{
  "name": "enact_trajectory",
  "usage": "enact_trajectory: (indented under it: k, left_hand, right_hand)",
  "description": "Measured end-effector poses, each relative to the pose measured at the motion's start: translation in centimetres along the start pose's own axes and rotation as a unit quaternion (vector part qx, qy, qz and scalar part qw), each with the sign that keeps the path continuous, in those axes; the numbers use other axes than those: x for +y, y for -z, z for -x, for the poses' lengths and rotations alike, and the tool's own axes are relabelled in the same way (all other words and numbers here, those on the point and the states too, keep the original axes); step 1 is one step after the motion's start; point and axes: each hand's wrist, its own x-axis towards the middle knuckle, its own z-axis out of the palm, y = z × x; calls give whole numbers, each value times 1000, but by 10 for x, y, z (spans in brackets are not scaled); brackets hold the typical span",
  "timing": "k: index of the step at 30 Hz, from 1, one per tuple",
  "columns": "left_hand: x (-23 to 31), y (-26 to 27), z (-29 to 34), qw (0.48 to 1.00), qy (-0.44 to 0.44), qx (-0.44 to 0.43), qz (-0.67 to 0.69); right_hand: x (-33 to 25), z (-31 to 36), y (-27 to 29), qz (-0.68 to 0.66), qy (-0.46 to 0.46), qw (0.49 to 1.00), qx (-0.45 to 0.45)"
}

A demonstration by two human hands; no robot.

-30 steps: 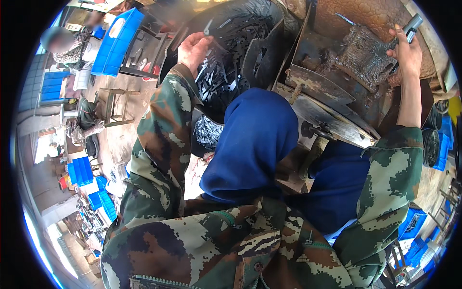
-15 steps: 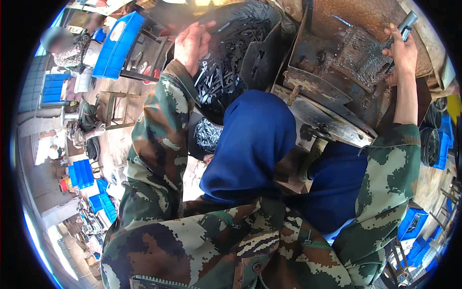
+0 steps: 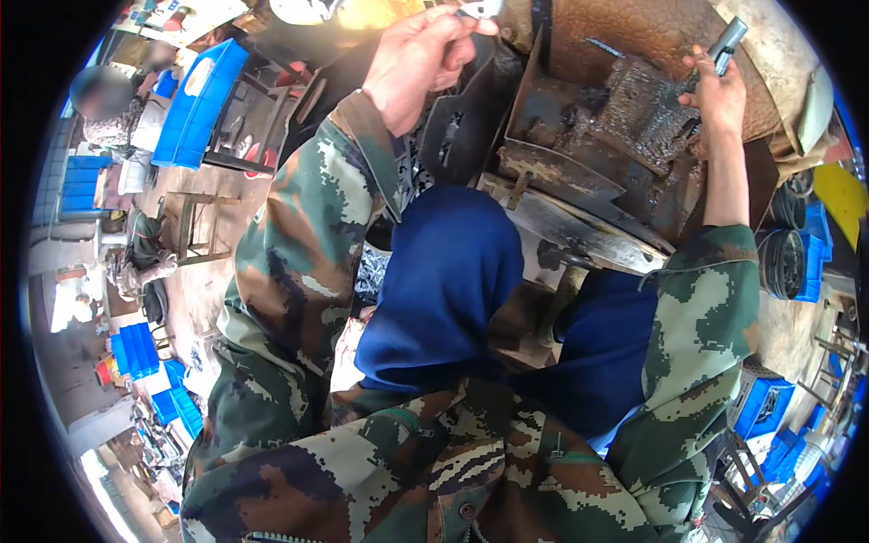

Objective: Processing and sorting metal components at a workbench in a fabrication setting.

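My left hand (image 3: 424, 68) is raised at the top middle, fingers pinched on a small shiny metal piece (image 3: 485, 9) that runs to the picture's edge. Beneath that hand and forearm sits a dark bin (image 3: 453, 136) with metal strips inside, mostly covered now. At the upper right, my right hand (image 3: 720, 95) is wrapped round a grey and black cylindrical tool (image 3: 729, 38), whose kind I cannot make out. It is over a rusty metal tray (image 3: 579, 172), beside a wet-looking brown block (image 3: 638, 100).
A thin metal strip (image 3: 605, 47) lies at the tray's far side. Small silvery pieces (image 3: 369, 271) lie left of my blue-covered knee (image 3: 444, 281). Blue crates (image 3: 201, 104) stand at left, a wooden stool frame (image 3: 204, 226) nearby. Another person (image 3: 113, 118) is at far left.
My left hand has moved right and farther away, from over the strips to the top edge; a shiny piece now shows in it. My right hand keeps its grip; the whole view has shifted slightly.
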Motion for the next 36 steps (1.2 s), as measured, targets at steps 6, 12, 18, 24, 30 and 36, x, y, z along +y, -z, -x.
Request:
enact_trajectory:
  k: [6, 12, 18, 24, 30, 36]
  left_hand:
    - [31, -80, -29, 997, 70, -33, 18]
    - [30, -153, -67, 994, -65, -34, 82]
    - [-20, -183, -84, 986, -21, 27, 161]
    - [-36, -164, -70, 996, 24, 84, -14]
    - [-28, -150, -63, 984, 8, 105, -142]
    - [-25, -136, -80, 973, -25, 146, -175]
  right_hand:
    - [-6, 2, -3, 0, -6, 1000, -8]
    - [-8, 0, -18, 74, 30, 997, -16]
    - [24, -21, -1, 46, 84, 995, -19]
    - [3, -10, 1, -2, 24, 999, -33]
    - [-4, 5, 0, -69, -25, 997, -31]
    - [-30, 49, 18, -124, -79, 985, -95]
